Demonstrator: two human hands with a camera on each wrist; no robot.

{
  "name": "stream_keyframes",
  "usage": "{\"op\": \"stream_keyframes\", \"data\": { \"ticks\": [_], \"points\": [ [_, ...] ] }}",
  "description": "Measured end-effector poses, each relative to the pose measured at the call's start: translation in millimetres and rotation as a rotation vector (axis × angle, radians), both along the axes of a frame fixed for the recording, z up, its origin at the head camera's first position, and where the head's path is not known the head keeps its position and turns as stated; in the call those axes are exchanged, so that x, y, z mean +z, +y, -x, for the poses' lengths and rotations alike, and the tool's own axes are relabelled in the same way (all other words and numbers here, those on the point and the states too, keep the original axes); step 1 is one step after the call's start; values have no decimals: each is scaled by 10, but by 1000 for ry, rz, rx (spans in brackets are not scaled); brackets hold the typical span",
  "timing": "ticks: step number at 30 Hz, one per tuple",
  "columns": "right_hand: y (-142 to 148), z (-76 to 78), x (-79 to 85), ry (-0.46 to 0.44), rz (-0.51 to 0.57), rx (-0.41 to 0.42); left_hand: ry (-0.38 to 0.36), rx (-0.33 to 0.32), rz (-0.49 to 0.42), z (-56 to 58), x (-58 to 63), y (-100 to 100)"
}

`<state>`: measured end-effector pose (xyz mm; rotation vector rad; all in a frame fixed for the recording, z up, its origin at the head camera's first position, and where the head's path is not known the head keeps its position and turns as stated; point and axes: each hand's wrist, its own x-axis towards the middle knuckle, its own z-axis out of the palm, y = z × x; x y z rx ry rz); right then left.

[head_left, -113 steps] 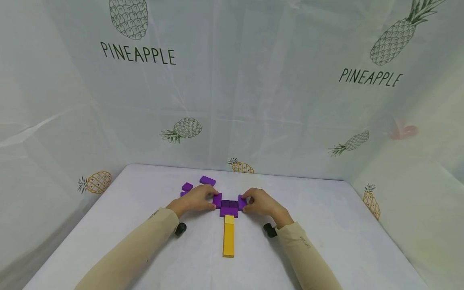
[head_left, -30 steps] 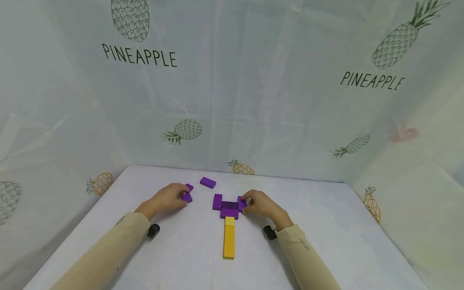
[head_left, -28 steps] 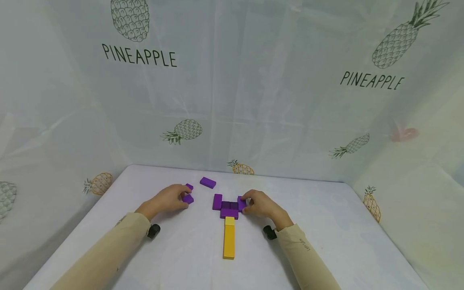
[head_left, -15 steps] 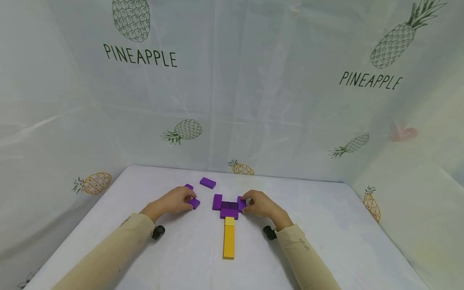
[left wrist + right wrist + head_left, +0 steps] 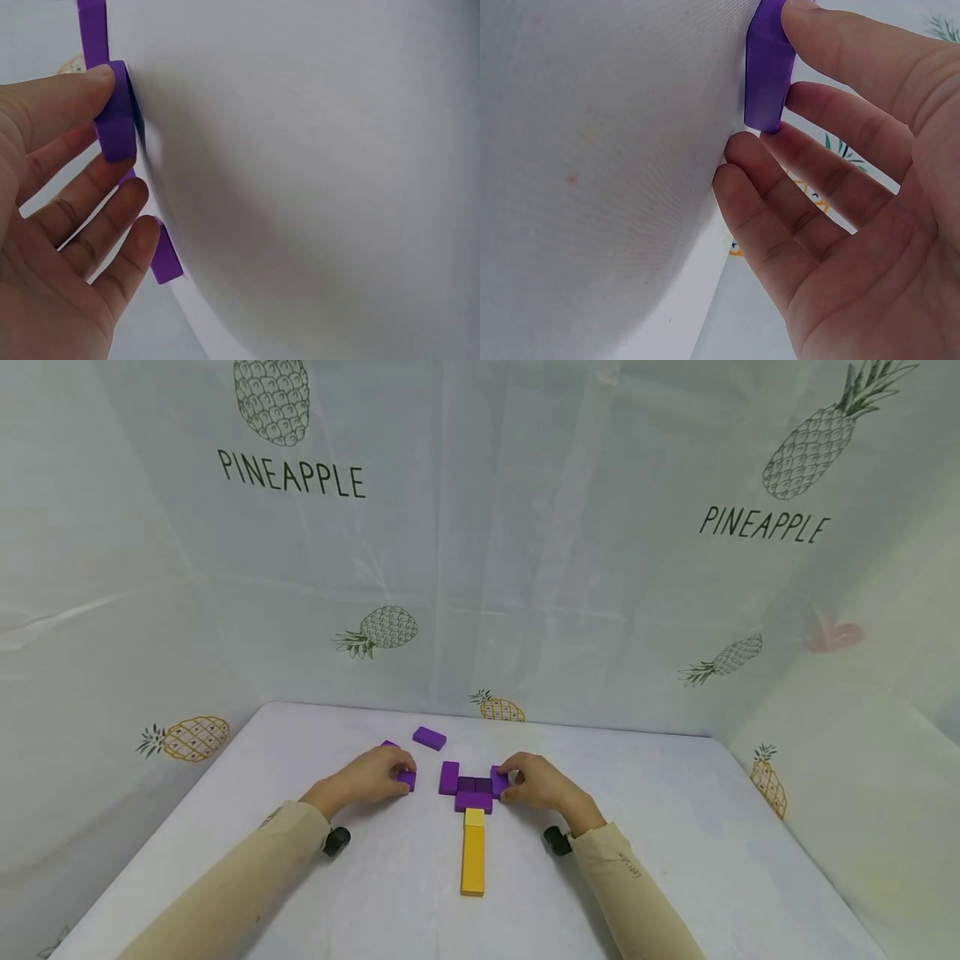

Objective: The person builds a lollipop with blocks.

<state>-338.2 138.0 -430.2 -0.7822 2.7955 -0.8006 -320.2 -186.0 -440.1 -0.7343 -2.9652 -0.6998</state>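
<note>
My left hand (image 5: 366, 777) pinches a small purple block (image 5: 407, 780) between thumb and fingers, left of the arrangement; the left wrist view shows the thumb on its face. With thumb and fingertips, my right hand (image 5: 542, 782) holds an upright purple block (image 5: 498, 782) at the arrangement's right side. Two dark purple blocks (image 5: 476, 785) sit side by side in the middle, with a wide purple block (image 5: 474, 803) in front of them. A matching purple block (image 5: 449, 778) stands on their left. Toward me run a small yellow block (image 5: 475, 817) and a long yellow block (image 5: 473, 862).
A loose purple block (image 5: 430, 738) lies behind the arrangement, near the table's back edge. Another purple block (image 5: 390, 744) peeks out behind my left hand, mostly hidden. A pineapple-print sheet (image 5: 540, 577) hangs at the back and sides of the white table (image 5: 637, 843).
My left hand left the arrangement's left block, took a small purple block from the loose ones and brought it rightward, turning it slightly. My right hand stays at its block.
</note>
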Motion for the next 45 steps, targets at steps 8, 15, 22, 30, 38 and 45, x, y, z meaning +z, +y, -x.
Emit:
{"op": "stream_keyframes", "data": {
  "ticks": [8,15,22,30,38,45],
  "points": [
    [-1,18,-7,-3,12,-1,10,15,59,50,52,83],
    [-4,28,-9,-5,13,-1,15,38,29,121,61,90],
    [-4,19,12,-14,13,-13,14,35,-29,198,184,319],
    [-8,33,-14,-1,11,-1,-18,8,-37,248,262,715],
    [-18,38,-19,9,15,4,-106,-12,-36,327,184,998],
    [-14,47,-22,20,5,9,-98,-15,-47,436,80,1082]
  ]
}}
